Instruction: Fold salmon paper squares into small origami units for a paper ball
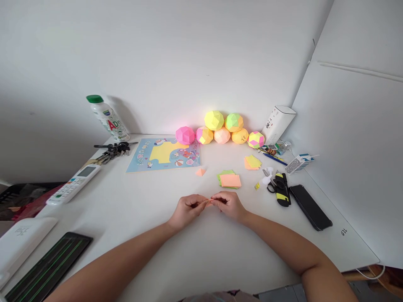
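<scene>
My left hand [190, 209] and my right hand [229, 204] meet above the middle of the white table, fingertips pinched together. Between them is a small folded piece of orange paper [210, 201], mostly covered by the fingers. Just beyond my hands lies a stack of green and peach paper squares [230, 180]. A small folded peach paper piece [200, 172] sits to the left of that stack. Farther back on the right is a smaller pile of yellow and orange paper slips [252, 162]. Several faceted paper balls [222, 135] are heaped against the wall.
At left stand a bottle [108, 117], keys [115, 152], a remote control [74, 184] and a dark tablet [48, 268]. A blue pad [135, 161] lies at the back. Rightward are scissors [271, 188], a yellow-black cutter [282, 191], a phone [311, 207] and a small carton [299, 163].
</scene>
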A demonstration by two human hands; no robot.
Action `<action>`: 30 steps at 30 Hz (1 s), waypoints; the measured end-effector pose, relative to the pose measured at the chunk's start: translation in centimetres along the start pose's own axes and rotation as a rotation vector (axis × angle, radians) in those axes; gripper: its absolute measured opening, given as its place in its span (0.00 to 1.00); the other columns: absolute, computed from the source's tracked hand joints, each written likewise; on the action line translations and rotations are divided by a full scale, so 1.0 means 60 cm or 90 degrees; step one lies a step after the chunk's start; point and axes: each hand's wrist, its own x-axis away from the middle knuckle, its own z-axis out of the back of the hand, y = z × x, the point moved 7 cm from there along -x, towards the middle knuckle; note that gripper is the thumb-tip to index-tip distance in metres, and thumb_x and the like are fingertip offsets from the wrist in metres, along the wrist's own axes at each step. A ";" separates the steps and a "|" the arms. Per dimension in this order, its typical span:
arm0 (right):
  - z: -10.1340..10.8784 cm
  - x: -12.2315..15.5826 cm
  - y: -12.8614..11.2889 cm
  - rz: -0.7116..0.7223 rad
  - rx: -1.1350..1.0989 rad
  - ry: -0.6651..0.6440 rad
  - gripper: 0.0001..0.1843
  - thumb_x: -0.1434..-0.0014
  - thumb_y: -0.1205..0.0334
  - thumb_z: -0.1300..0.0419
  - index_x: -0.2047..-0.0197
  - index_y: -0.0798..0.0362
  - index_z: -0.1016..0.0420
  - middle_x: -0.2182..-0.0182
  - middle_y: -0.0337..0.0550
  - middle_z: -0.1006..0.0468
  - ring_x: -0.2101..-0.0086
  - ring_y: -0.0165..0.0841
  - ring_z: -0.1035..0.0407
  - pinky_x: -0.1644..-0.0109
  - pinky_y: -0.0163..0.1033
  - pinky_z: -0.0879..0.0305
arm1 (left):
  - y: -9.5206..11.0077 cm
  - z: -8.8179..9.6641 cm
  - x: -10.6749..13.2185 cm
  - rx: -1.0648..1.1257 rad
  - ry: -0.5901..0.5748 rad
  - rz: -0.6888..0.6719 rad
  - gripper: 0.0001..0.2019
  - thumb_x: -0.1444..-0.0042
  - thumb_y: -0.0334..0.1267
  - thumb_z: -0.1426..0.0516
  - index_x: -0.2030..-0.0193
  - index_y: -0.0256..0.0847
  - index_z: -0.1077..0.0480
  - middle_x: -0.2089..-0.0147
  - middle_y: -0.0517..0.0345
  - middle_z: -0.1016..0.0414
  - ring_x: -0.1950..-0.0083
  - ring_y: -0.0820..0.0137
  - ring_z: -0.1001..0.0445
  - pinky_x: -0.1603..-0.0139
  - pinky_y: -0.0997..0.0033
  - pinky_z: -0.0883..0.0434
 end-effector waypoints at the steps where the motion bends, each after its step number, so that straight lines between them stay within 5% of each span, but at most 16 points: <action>1: 0.000 0.000 -0.001 0.000 -0.001 -0.002 0.16 0.45 0.49 0.42 0.68 0.53 0.23 0.75 0.43 0.25 0.80 0.29 0.36 0.78 0.36 0.37 | 0.000 0.000 0.000 -0.002 0.000 -0.001 0.14 0.46 0.45 0.45 0.70 0.38 0.24 0.76 0.57 0.27 0.79 0.76 0.38 0.79 0.75 0.37; 21: -0.006 0.001 -0.014 0.055 0.020 -0.043 0.11 0.44 0.56 0.43 0.71 0.54 0.26 0.77 0.40 0.29 0.78 0.27 0.39 0.75 0.34 0.41 | -0.003 -0.003 0.001 -0.059 -0.009 -0.051 0.13 0.44 0.42 0.47 0.70 0.38 0.26 0.73 0.57 0.29 0.74 0.73 0.35 0.74 0.75 0.36; 30: -0.012 0.005 -0.011 0.027 -0.016 -0.067 0.08 0.48 0.60 0.43 0.76 0.54 0.33 0.79 0.38 0.33 0.80 0.26 0.42 0.77 0.32 0.44 | 0.004 -0.015 0.003 -0.101 -0.058 -0.063 0.08 0.46 0.37 0.49 0.70 0.39 0.31 0.71 0.59 0.32 0.78 0.77 0.43 0.77 0.77 0.41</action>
